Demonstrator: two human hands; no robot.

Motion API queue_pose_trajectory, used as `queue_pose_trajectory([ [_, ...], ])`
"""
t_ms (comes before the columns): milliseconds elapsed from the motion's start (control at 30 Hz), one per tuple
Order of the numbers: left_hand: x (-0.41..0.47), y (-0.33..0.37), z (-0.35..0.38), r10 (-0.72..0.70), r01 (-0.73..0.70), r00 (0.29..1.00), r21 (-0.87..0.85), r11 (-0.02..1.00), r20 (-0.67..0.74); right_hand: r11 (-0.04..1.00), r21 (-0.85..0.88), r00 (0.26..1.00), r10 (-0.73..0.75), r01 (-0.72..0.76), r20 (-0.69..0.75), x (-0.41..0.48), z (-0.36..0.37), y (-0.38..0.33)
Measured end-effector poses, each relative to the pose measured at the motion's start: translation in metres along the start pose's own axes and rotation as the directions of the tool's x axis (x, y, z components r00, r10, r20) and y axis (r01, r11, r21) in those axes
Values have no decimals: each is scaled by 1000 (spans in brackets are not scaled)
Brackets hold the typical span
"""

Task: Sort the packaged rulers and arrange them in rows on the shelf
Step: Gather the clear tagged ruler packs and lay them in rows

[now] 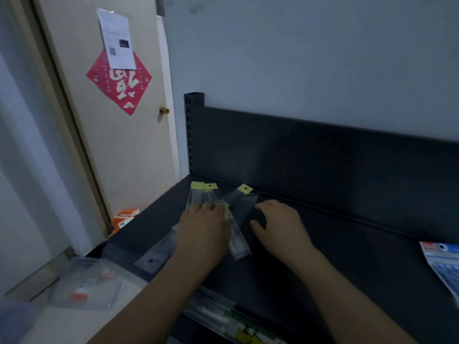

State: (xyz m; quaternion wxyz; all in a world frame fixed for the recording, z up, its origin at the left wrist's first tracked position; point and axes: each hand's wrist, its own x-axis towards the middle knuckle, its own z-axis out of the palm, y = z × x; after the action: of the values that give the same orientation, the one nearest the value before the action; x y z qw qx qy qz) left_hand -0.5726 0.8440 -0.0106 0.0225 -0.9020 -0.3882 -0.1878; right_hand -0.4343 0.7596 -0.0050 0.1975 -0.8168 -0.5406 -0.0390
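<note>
Several packaged rulers in clear sleeves lie fanned out on the dark shelf (335, 244). Two with yellow header tags (204, 186) point toward the back at the left, and a third yellow-tagged ruler (242, 192) slants to the right. One clear-tagged ruler (156, 254) reaches toward the shelf's front left edge, and another (238, 244) lies between my hands. My left hand (203, 229) rests palm down on the pile, its fingertips on the rulers. Just right of the pile hovers my right hand (280, 224), fingers loosely curled and holding nothing.
A blue-and-white package (442, 261) lies at the shelf's right edge. A clear plastic bag with orange items (89, 284) sits on a lower surface at the left. Green-labelled packs (223, 319) fill the shelf below. A closed door (119, 145) stands at the left.
</note>
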Motion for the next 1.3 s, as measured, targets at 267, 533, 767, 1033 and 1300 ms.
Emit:
queue_pose_trajectory([
  [267,-6,71,-4,216,-226,974,-257,940,-65,995,-41,986,87,-93,-142,-61,-40,48],
  [533,-32,176,-6,374,-390,921,-304,869,-112,959,-14,930,269,-282,-251,-146,-91,116],
  [767,-81,310,-15,484,-492,867,-359,793,-117,906,-29,880,403,-423,-250,-253,-154,194],
  [1033,-138,471,-17,600,-584,790,-456,672,-127,824,-88,803,514,-560,-300,-373,-221,292],
  [1300,-158,590,-11,734,-687,676,-412,598,-63,708,-95,695,644,-700,-319,-450,-264,376],
])
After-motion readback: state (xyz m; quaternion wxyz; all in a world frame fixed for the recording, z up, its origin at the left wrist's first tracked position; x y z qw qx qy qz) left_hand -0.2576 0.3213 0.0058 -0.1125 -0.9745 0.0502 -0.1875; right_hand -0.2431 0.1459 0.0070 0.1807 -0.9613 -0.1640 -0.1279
